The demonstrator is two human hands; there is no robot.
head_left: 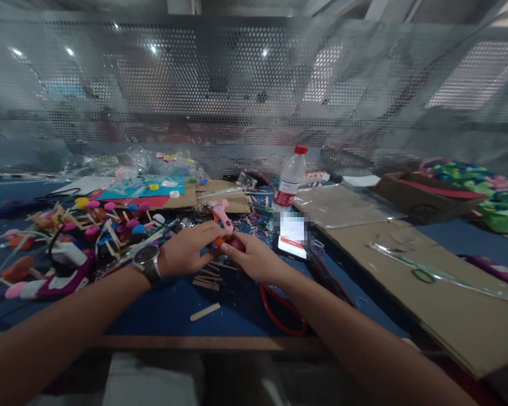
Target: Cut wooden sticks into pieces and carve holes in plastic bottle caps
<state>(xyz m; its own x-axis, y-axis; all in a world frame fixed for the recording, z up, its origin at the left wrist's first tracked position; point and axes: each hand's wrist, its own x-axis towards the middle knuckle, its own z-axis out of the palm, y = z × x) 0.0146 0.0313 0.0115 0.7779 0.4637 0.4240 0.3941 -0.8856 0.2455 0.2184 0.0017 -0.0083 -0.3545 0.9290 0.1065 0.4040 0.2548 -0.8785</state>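
My left hand [190, 246], with a watch [146, 260] on its wrist, has its fingers closed on a small orange piece [219, 242]. My right hand [256, 257] is closed round a small dark red, rounded piece [237, 243] that touches or nearly touches the orange one. The fingers hide much of both pieces, so their kind is unclear. Right behind the hands lies a pink glue gun [221, 212]. Several wooden craft sticks [207, 279] are under and in front of the hands, with one loose stick [205, 312] nearer the table edge.
Stick figures with coloured balls [93, 231] and a purple power strip [70, 279] crowd the left. A bottle [289, 179], lit phone [292, 237] and red-handled scissors [283, 313] are right of centre. Cardboard [444, 304] and a box [427, 200] lie far right; a perforated panel [237, 84] stands behind.
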